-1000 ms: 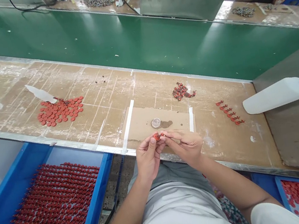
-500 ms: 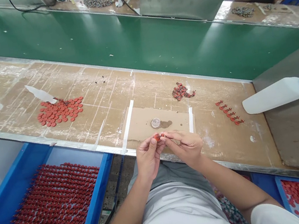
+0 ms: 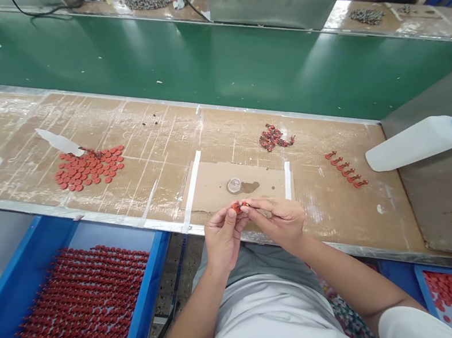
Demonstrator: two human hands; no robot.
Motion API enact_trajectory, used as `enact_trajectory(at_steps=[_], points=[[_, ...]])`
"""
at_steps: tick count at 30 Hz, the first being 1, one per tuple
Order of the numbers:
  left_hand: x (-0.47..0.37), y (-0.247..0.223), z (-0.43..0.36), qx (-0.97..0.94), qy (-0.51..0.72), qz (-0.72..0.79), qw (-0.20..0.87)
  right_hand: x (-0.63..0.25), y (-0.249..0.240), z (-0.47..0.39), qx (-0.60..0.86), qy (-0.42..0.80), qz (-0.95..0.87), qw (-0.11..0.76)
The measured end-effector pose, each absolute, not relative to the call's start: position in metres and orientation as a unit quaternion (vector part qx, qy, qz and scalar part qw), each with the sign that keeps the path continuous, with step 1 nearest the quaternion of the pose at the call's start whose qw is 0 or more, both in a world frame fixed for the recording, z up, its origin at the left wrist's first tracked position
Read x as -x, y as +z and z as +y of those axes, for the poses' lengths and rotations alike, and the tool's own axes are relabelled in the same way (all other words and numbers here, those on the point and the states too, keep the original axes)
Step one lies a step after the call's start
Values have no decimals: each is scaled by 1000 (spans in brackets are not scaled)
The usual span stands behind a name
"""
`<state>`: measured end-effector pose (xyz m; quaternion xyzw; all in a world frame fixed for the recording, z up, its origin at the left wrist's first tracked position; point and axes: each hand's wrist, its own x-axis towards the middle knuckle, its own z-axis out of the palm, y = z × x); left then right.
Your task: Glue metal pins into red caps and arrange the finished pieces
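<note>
My left hand (image 3: 223, 238) pinches a small red disc (image 3: 236, 208) between thumb and fingers, just over the table's front edge. Fingertip to fingertip with it, my right hand (image 3: 279, 220) is closed on a small red-and-dark piece (image 3: 244, 205), which meets the disc; the fingers hide most of both. Beyond the hands, a small clear round cup (image 3: 234, 185) stands on a taped cardboard sheet (image 3: 211, 186), beside a dark wet stain. Farther back lies a pile of small red-and-black pieces (image 3: 275, 137). To the right, several discs with such pieces attached (image 3: 345, 169) form a slanting row.
Loose red discs (image 3: 89, 168) lie at left beside a white strip (image 3: 59, 141). A white bottle with blue nozzle (image 3: 420, 142) lies near the right metal wall. Blue trays (image 3: 144, 300) hold rows of red parts and loose discs. Beyond the green belt (image 3: 173, 67), other people's hands work.
My hands hold nearly the same pose, fingertips still together at the red disc. White specks on the green belt have shifted left. Across the belt, a person's hands have come together.
</note>
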<state>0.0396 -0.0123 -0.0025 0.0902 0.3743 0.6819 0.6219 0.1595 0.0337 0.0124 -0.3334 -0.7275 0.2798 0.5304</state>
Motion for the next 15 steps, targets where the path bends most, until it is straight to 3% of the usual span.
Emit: enact_trajectory(at_steps=[15], points=[[-39,2,-15,-161,679,416,583,-167,17,36,305,317,-723,533]])
